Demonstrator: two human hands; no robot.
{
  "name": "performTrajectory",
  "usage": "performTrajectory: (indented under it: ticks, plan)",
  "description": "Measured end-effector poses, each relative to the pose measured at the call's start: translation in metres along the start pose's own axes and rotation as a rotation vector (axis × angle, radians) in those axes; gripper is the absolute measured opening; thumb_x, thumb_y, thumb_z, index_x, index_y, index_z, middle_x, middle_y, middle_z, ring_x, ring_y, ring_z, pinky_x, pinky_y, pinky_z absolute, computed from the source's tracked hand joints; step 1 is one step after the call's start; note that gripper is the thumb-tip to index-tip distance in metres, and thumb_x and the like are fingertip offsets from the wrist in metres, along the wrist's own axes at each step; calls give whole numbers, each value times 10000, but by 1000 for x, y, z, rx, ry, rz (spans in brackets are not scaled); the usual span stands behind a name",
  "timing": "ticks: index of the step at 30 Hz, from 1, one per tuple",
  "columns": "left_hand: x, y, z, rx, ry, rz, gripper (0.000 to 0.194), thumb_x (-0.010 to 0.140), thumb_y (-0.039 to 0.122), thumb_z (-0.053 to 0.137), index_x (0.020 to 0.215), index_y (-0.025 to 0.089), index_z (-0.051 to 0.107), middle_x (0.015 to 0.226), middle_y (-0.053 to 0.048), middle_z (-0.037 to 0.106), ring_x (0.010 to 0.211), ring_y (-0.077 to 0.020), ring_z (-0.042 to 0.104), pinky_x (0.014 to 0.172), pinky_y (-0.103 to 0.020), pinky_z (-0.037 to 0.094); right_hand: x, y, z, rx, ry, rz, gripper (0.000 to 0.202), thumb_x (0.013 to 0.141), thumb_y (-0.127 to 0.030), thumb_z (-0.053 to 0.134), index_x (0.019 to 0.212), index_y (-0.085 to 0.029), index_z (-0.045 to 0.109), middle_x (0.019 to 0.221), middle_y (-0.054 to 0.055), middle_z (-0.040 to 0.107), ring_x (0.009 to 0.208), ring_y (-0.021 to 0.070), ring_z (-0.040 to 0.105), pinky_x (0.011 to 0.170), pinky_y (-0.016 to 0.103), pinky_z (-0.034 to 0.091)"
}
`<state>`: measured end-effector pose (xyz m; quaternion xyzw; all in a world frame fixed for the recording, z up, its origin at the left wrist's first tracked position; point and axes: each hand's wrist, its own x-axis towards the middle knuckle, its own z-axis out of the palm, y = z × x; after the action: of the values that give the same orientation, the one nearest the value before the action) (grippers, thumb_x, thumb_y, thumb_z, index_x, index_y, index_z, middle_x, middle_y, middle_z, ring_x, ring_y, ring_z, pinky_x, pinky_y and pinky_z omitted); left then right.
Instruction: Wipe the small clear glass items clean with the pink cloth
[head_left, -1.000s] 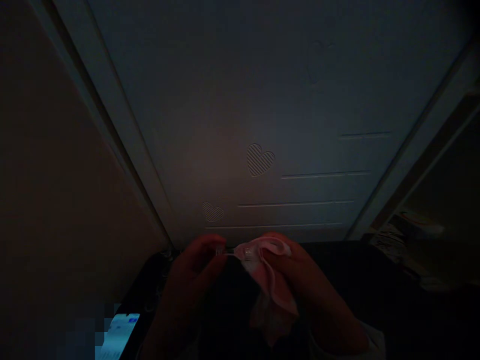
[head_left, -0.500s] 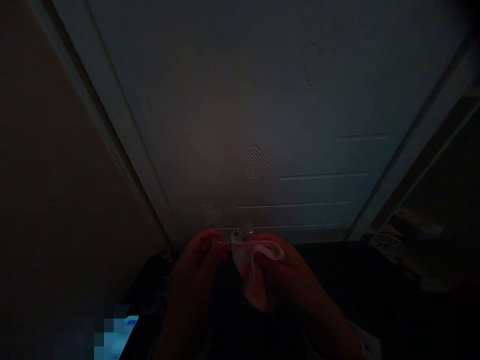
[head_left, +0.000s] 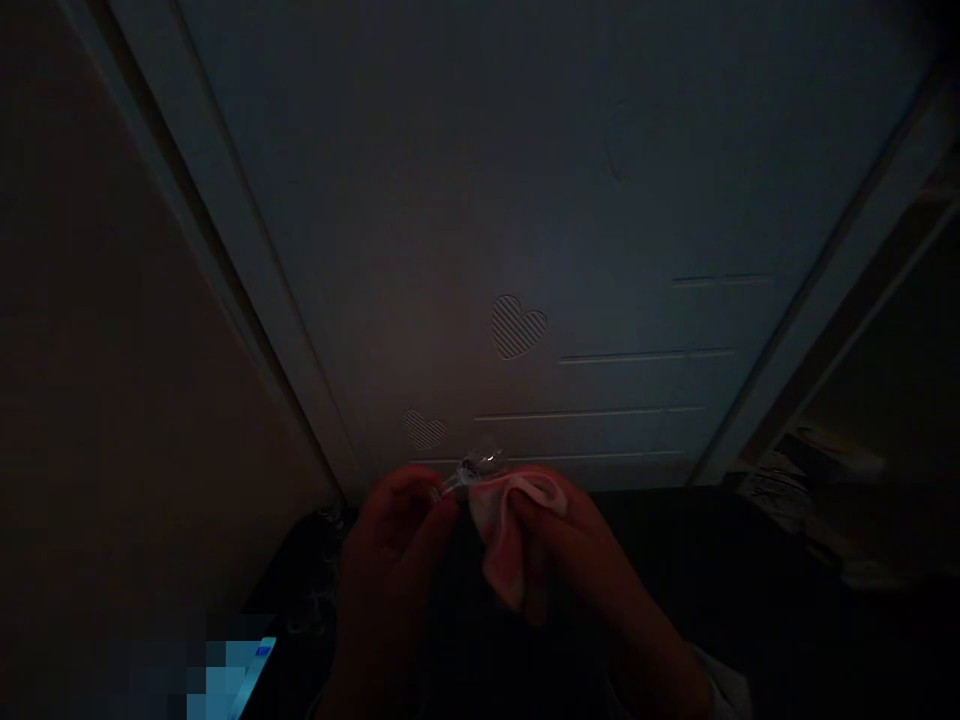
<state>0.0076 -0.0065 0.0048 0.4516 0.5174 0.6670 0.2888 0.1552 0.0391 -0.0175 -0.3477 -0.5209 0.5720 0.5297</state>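
Observation:
My left hand (head_left: pixel 396 525) pinches one end of a small clear, shiny piece (head_left: pixel 469 468), glass or plastic, which I cannot tell in this dim light. Its other end reaches right, to the upper edge of a pink and white cloth (head_left: pixel 498 530). Fingers of my right hand (head_left: pixel 571 528) are closed on that cloth, which is folded over at the top and hangs down below the thumb. Both hands are at the lower middle of the view, a short gap apart, over a dark surface.
A pale panel (head_left: pixel 420 250) with engraved hearts and lines stands ahead, beside a brownish wall (head_left: pixel 112 400) on the left. A lit screen (head_left: pixel 251 675) shows at the lower left. Blurred items (head_left: pixel 817 500) lie at the right. Crinkled clear material (head_left: pixel 315 605) is left of my hands.
The clear piece has turned slightly, and its thin, stem-like part shows more plainly between my hands. The cloth's folds have shifted a little. Both hands keep their grip.

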Motion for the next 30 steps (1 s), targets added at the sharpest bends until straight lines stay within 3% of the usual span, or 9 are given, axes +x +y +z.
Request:
performTrajectory:
  ticks: [4,10,16,22,27,30]
  plan:
    - [-4,2,4,-40,66,-18,136,717,227,781,814,247,687,700,59,704,661,-122,665,604,-189,507,2,1,1,17,23,29,293,724,-494,762,781,-210,720,705,27,708,695,223,652,635,301,502]
    - [1,-6,1,-56,-131,-5,169,683,197,798,811,234,694,679,45,715,667,-151,701,632,-227,558,2,6,0,125,-19,36,360,710,-531,793,801,-186,748,731,35,728,701,213,657,672,300,506]
    - [-3,-3,2,-63,-143,0,143,678,188,790,786,230,707,679,38,709,669,-155,686,637,-241,558,1,10,1,163,6,54,439,705,-593,802,840,-176,766,739,46,745,696,218,669,665,301,514]
    - [-6,1,8,-59,-117,-25,120,671,205,786,754,240,707,685,42,692,678,-154,664,651,-247,536,3,12,1,263,48,89,532,615,-638,849,842,-163,777,738,56,755,713,223,678,690,310,513]
    - [-4,-5,6,47,-207,-3,107,692,234,785,772,232,713,722,19,716,710,-181,681,672,-280,531,3,16,2,295,63,73,526,624,-634,848,838,-160,765,764,54,762,684,204,666,667,297,497]
    - [-1,-10,3,162,-249,52,172,720,251,772,891,240,754,802,0,768,758,-204,698,721,-311,540,4,17,3,302,48,89,549,621,-654,840,838,-157,756,740,50,759,655,193,656,642,287,488]
